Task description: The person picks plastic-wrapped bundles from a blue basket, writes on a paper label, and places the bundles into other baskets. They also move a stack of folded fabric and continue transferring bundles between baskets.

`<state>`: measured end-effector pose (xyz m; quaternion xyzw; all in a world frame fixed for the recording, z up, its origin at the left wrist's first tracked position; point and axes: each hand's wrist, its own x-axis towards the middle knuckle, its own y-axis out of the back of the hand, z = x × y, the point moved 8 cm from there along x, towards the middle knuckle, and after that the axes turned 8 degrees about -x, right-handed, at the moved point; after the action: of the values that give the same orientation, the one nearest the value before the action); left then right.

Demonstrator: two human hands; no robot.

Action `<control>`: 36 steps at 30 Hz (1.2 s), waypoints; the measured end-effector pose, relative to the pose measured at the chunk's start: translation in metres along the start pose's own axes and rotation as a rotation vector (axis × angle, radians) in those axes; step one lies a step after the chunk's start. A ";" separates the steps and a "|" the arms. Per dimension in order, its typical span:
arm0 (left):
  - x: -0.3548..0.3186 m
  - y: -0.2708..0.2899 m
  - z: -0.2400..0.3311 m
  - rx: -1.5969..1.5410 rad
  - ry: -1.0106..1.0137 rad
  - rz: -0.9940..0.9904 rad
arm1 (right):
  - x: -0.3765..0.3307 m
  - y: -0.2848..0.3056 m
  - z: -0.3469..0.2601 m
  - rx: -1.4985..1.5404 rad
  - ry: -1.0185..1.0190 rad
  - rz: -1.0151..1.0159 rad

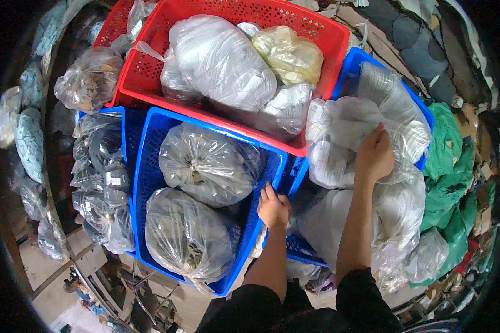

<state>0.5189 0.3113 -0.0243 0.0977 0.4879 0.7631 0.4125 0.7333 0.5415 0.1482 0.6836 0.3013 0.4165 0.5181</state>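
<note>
My left hand [274, 208] is closed over the right rim of a blue plastic crate [240, 273]. Two knotted clear bags lie in that crate: a rear bag [203, 164] and a front bag [186, 236] with greyish contents. Further right, my right hand [376, 155] is closed on the film of a clear plastic bag [344, 125] holding white, layered pieces. That bag rests among others in a second blue crate [350, 64]. Another bulging bag of white pieces [400, 208] lies just below my right hand, partly behind my forearm.
A red crate [250, 130] behind holds white-filled bags and a yellowish bag [289, 54]. Bags of dark items [103, 183] fill a crate at left. Green sheeting [447, 183] and scraps lie at right. Bluish bundles [30, 139] line the far left.
</note>
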 end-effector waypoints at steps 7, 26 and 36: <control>-0.001 -0.008 -0.001 0.067 -0.019 -0.009 | -0.006 -0.019 -0.070 -0.182 0.177 0.091; -0.001 -0.007 0.003 0.065 -0.062 -0.027 | -0.115 0.012 0.005 1.199 0.490 -0.617; -0.002 -0.009 0.001 0.038 -0.093 0.005 | 0.168 -0.159 0.266 0.486 -0.354 -0.604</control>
<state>0.5254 0.3120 -0.0309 0.1421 0.4823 0.7492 0.4312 1.0504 0.6063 0.0078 0.7278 0.4839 0.0392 0.4843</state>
